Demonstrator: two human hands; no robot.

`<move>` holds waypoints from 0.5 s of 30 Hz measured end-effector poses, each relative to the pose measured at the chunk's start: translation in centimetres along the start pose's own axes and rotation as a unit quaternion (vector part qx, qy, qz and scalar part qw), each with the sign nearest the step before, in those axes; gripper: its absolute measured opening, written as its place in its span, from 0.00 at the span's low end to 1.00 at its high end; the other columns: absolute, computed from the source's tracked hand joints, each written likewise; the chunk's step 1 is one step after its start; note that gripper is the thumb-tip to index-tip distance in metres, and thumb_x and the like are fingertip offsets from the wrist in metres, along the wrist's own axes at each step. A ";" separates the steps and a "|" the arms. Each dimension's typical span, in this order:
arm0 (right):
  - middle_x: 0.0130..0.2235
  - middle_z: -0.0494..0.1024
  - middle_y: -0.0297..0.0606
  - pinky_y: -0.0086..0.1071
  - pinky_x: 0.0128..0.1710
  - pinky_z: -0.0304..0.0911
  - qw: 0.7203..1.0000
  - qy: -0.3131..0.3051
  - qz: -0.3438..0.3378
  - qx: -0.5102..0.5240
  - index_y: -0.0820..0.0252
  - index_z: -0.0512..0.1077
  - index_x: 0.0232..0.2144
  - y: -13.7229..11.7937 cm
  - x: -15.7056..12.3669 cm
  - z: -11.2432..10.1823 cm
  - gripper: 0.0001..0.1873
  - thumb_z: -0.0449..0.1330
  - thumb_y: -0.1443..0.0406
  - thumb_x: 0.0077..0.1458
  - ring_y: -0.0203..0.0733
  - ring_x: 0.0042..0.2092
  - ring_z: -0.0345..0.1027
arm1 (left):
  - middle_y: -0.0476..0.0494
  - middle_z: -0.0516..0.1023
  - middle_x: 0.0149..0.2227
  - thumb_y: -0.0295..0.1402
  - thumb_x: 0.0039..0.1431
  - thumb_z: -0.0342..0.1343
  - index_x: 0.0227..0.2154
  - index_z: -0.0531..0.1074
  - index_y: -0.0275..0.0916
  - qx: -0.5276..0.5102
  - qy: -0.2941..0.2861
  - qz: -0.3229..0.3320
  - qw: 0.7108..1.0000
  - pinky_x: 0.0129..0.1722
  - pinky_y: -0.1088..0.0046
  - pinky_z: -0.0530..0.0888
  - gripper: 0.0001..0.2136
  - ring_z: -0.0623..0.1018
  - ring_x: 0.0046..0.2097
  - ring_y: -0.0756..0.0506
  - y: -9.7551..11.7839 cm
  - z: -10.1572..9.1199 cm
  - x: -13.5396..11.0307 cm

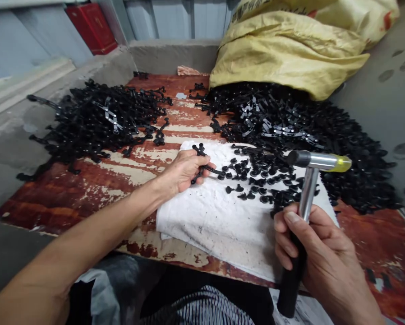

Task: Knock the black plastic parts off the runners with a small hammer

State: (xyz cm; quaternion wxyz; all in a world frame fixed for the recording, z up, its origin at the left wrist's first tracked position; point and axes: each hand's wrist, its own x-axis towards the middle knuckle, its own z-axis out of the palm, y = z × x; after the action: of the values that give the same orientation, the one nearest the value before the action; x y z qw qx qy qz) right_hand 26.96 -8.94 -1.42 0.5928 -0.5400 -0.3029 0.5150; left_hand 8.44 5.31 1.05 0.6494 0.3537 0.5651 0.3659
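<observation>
My left hand (185, 170) rests on a white foam block (216, 216) and is closed on a black plastic part (202, 168) with arms sticking out past the fingers. My right hand (319, 253) grips the black handle of a small hammer (307, 189), held upright at the block's right edge. The hammer's metal head with a yellow tip (341, 163) hovers above several small black rivets (256, 180) scattered on the block.
A worn red-brown wooden board (87, 189) carries a pile of black parts at the back left (101, 119) and a larger pile at the right (307, 131), spilling from a yellow sack (290, 54). A red box (92, 27) stands behind.
</observation>
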 end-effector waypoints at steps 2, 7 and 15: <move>0.24 0.71 0.29 0.20 0.09 0.57 1.000 0.010 0.005 0.009 0.54 0.73 0.29 0.1 0.0 -0.2 0.12 0.71 0.57 0.49 0.27 0.15 0.55 | 0.45 0.74 0.23 0.17 0.57 0.55 0.20 0.63 0.36 0.005 -0.012 0.002 1.000 0.12 0.81 0.54 0.14 0.68 0.18 0.56 0.0 0.1 0.0; 0.23 0.71 0.28 0.20 0.09 0.57 1.000 0.015 0.009 0.016 0.54 0.74 0.30 0.3 0.2 -0.5 0.12 0.71 0.58 0.49 0.27 0.15 0.55 | 0.52 0.68 0.20 0.12 0.51 0.58 0.22 0.61 0.38 0.035 -0.020 0.022 0.999 0.12 0.81 0.54 0.16 0.68 0.19 0.56 0.2 0.2 -0.1; 0.22 0.70 0.28 0.20 0.08 0.57 1.000 0.006 0.001 0.025 0.55 0.74 0.30 0.2 0.2 -0.3 0.11 0.72 0.59 0.49 0.27 0.15 0.55 | 0.49 0.73 0.20 0.14 0.56 0.55 0.22 0.58 0.40 0.043 -0.009 -0.009 0.999 0.12 0.79 0.56 0.17 0.73 0.18 0.53 0.3 0.4 0.1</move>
State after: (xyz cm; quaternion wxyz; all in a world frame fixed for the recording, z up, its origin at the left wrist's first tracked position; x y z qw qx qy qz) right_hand 27.24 -8.88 -1.72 0.6074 -0.5285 -0.2862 0.5195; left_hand 8.86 5.53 1.26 0.6417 0.3795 0.5780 0.3318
